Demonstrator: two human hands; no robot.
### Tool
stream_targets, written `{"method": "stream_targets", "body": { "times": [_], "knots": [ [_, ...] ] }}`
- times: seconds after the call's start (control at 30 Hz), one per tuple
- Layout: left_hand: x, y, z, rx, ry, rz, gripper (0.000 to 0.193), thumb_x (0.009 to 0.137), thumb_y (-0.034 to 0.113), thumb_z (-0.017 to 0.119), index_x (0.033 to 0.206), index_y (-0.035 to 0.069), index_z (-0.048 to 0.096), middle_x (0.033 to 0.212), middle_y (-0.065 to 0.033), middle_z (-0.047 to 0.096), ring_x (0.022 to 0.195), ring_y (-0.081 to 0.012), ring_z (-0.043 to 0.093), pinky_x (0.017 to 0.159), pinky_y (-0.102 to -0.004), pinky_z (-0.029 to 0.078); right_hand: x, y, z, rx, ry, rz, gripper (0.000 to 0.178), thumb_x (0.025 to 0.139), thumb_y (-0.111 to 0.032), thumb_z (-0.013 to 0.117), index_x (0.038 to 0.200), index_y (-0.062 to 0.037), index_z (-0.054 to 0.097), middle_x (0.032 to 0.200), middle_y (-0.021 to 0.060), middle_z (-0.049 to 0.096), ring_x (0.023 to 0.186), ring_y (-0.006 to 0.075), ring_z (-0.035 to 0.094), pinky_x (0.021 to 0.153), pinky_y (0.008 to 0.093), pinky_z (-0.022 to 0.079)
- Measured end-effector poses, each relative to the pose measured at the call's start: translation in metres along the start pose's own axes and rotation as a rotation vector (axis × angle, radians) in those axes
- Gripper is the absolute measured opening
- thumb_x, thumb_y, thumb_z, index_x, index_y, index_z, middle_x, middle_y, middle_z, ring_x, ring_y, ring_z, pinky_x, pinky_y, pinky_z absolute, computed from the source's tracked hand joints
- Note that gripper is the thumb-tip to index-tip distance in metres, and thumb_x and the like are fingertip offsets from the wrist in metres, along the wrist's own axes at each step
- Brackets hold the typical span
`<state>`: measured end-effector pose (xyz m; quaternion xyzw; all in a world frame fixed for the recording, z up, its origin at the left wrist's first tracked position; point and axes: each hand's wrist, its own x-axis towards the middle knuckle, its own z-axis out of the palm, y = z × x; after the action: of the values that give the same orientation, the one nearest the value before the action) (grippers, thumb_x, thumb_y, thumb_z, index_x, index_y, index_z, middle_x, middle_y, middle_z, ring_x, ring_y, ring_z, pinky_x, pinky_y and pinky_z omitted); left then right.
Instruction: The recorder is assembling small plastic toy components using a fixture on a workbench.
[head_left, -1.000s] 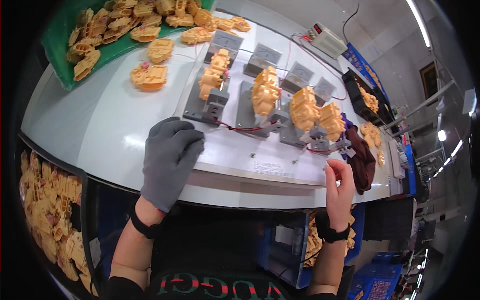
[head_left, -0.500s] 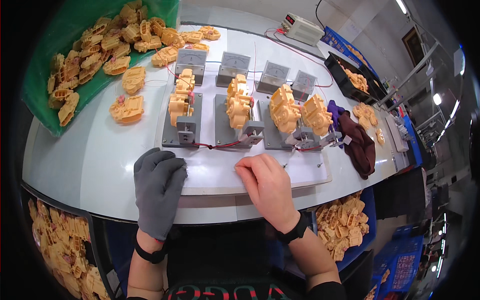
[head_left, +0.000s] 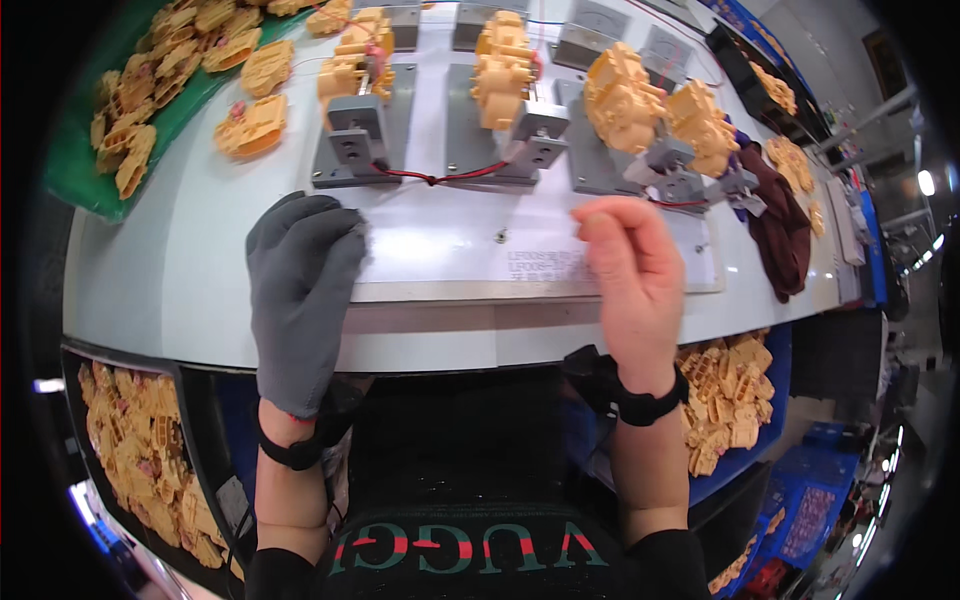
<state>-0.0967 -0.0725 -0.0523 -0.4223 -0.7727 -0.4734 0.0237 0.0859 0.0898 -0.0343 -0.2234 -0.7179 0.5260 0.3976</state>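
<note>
My left hand (head_left: 300, 290), in a grey glove, rests at the board's front left with its fingers curled closed. Anything inside them is hidden. Over the front right of the white board (head_left: 420, 270) is my bare right hand (head_left: 638, 285), slightly blurred, thumb and fingers drawn together; I cannot make out anything between them. Grey test fixtures stand beyond my hands, holding yellow-orange plastic housings: one on the left (head_left: 345, 70), one in the middle (head_left: 502, 75), and two on the right (head_left: 622, 98). A red and black wire (head_left: 432, 180) joins the left and middle fixtures.
Analog meters (head_left: 590, 35) stand behind the fixtures. A green-lined bin of housings (head_left: 130, 120) and a loose housing (head_left: 250, 128) are at left. Dark cloth (head_left: 775, 225) lies at right. Below the table edge are more housings in bins (head_left: 735, 400). A screw (head_left: 501, 236) stands on the board.
The view has tipped down and nearer, so the fixtures sit higher in the picture. My right hand has moved rightward along the board. The left hand stays by the left fixture, still curled.
</note>
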Motion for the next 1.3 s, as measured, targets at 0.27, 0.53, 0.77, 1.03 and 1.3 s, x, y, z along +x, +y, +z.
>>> {"method": "stream_targets", "body": {
  "times": [0.27, 0.53, 0.77, 1.03, 1.3],
  "knots": [
    [0.011, 0.007, 0.008, -0.067, -0.031, -0.009, 0.013, 0.079, 0.01, 0.067, 0.091, 0.005, 0.068, 0.097, -0.0099, 0.064, 0.106, -0.0293, 0.052, 0.092, -0.0379, 0.041, -0.011, 0.014, -0.027, 0.245, 0.112, -0.05, 0.01, 0.099, -0.009, 0.048, 0.101, -0.001, 0.054, 0.095, 0.0031, 0.053, 0.075, 0.0082, 0.042, 0.068, 0.0203, 0.036],
    [0.009, -0.008, -0.006, 0.022, -0.054, 0.11, 0.011, 0.083, 0.009, 0.067, 0.094, 0.007, 0.066, 0.1, -0.007, 0.062, 0.107, -0.0273, 0.051, 0.094, -0.0389, 0.039, -0.005, 0.021, -0.013, 0.17, 0.105, -0.024, 0.009, 0.099, -0.007, 0.046, 0.098, -0.0023, 0.053, 0.094, 0.0052, 0.049, 0.07, 0.0088, 0.039, 0.062, 0.0212, 0.033],
    [0.011, -0.004, 0.003, -0.151, -0.031, 0.112, 0.009, 0.079, 0.016, 0.068, 0.085, 0.009, 0.065, 0.093, -0.006, 0.062, 0.102, -0.0274, 0.055, 0.094, -0.0398, 0.04, -0.011, 0.024, -0.037, -0.062, 0.153, 0.078, 0.022, 0.102, -0.02, 0.047, 0.113, -0.0027, 0.056, 0.099, -0.0025, 0.051, 0.08, 0.0052, 0.042, 0.073, 0.0181, 0.037],
    [0.004, -0.001, 0.0, -0.098, 0.045, 0.055, 0.011, 0.08, 0.019, 0.065, 0.081, 0.009, 0.067, 0.097, -0.007, 0.063, 0.101, -0.0284, 0.055, 0.091, -0.0399, 0.042, -0.006, -0.004, -0.011, -0.174, 0.036, -0.019, 0.022, 0.098, -0.019, 0.054, 0.095, 0.0019, 0.059, 0.08, 0.0032, 0.055, 0.064, 0.0101, 0.043, 0.055, 0.0229, 0.036],
    [0.009, 0.005, -0.012, 0.036, 0.03, 0.114, 0.015, 0.081, 0.023, 0.063, 0.085, 0.009, 0.068, 0.1, -0.008, 0.063, 0.097, -0.029, 0.057, 0.088, -0.0395, 0.045, 0.0, 0.012, -0.02, -0.183, -0.027, 0.099, 0.022, 0.101, -0.022, 0.05, 0.109, -0.0031, 0.059, 0.094, -0.0044, 0.05, 0.076, 0.0031, 0.037, 0.069, 0.017, 0.033]
  ]
}}
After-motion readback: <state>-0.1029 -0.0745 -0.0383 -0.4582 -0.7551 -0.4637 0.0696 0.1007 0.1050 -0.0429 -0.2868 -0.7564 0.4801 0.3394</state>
